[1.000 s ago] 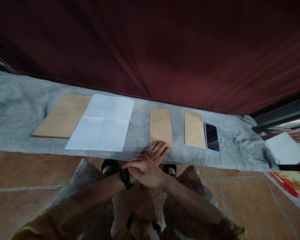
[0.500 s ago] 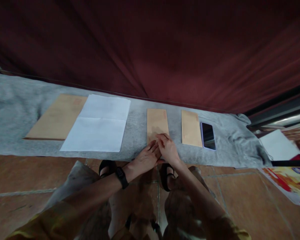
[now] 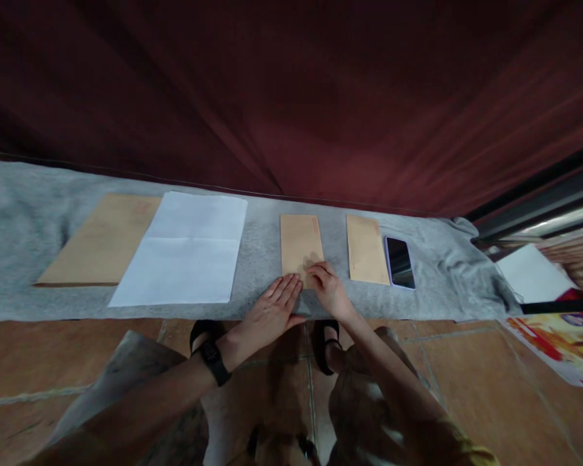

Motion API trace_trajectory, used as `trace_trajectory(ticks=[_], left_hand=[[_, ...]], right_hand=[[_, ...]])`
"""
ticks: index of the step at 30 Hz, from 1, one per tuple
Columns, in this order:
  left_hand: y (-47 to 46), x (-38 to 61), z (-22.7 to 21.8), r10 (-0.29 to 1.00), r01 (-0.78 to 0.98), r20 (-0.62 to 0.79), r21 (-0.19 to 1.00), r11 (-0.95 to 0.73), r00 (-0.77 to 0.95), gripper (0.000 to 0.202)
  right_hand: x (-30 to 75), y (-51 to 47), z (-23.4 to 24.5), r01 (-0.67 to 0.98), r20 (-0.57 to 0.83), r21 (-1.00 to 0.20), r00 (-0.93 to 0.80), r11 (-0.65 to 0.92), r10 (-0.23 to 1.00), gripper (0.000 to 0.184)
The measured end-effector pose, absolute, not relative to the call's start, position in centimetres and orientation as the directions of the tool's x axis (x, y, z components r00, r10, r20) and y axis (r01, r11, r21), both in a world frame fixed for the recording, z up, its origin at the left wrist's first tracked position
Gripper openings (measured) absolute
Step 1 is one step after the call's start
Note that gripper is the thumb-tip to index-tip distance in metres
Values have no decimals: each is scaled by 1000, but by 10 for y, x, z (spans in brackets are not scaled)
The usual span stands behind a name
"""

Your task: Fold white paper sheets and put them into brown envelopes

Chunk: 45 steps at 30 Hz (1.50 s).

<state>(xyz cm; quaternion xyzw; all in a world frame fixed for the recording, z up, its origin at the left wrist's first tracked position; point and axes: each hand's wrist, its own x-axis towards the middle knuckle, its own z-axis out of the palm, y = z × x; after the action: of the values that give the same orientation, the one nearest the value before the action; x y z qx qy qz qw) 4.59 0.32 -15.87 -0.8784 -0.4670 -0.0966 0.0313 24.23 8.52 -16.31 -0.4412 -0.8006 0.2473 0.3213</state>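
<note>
Head view looked down on a long grey cloth spread over a tiled floor, with a dark red curtain hanging behind it. Farthest left on the cloth lay a large brown envelope, flat, its right part tucked under a white sheet that showed fold creases. Right of the sheet came the left hand, with a black watch on its wrist. It lay palm down, its fingers straight and close together, holding nothing, their tips at the near left corner of the narrow envelope. This narrow envelope lay flat near the middle of the cloth, long side running away from the person. The right hand was just beside the left, its fingers bent with the tips on the envelope's near edge. Whether they pinched that edge or only pressed on it could not be told. A second narrow envelope lay a little apart to the right, and a phone, screen dark, sat right against its right side. Beyond the cloth's crumpled end lay a white paper and a colourful printed sheet on the floor
</note>
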Motion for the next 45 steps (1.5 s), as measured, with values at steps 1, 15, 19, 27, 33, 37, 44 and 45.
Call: trace_trajectory(ticks=[1, 15, 19, 27, 33, 37, 44, 45], left_hand=[[3, 45, -159, 819, 831, 196, 36, -556, 539, 75], [-11, 53, -172, 878, 890, 190, 43, -454, 438, 75], [-11, 53, -166, 881, 891, 171, 28, -452, 442, 76], [-12, 52, -159, 882, 891, 148, 16, -454, 447, 79], [-13, 51, -159, 883, 890, 145, 31, -454, 446, 83], [-13, 50, -160, 888, 895, 146, 32, -445, 436, 86], [-12, 49, -160, 890, 897, 139, 24, -442, 435, 85], [-12, 48, -160, 890, 897, 140, 26, -442, 434, 84]], right_hand=[[243, 85, -163, 562, 294, -666, -406, 490, 865, 30], [218, 21, -151, 624, 201, -414, -647, 663, 735, 62], [229, 21, -154, 652, 190, -363, -648, 666, 738, 65], [247, 22, -151, 689, 167, -284, -649, 667, 742, 65], [263, 25, -156, 755, 158, -252, -584, 605, 796, 66], [274, 28, -158, 777, 161, -242, -558, 581, 814, 67], [283, 29, -160, 801, 180, -223, -526, 555, 831, 67], [282, 30, -160, 803, 187, -234, -516, 548, 836, 66]])
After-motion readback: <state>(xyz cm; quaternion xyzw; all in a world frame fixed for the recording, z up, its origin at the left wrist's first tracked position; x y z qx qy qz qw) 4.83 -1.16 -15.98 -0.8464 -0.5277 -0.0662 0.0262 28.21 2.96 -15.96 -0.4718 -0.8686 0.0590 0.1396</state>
